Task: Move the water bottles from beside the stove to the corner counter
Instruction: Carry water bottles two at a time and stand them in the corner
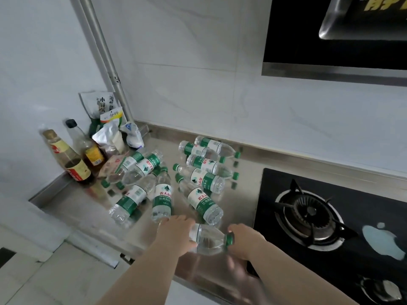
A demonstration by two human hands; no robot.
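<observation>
Flanking bottle (208, 238): left hand (176, 232), right hand (245, 243)

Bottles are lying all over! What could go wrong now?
1. The held bottle, gripped by the left hand and by the right hand at its cap, is near the front edge of the counter. A slip might drop it to the floor.
2. The lying bottles are round and may roll if bumped.
3. The corner is crowded with sauce bottles. A new bottle could knock one over.
</observation>
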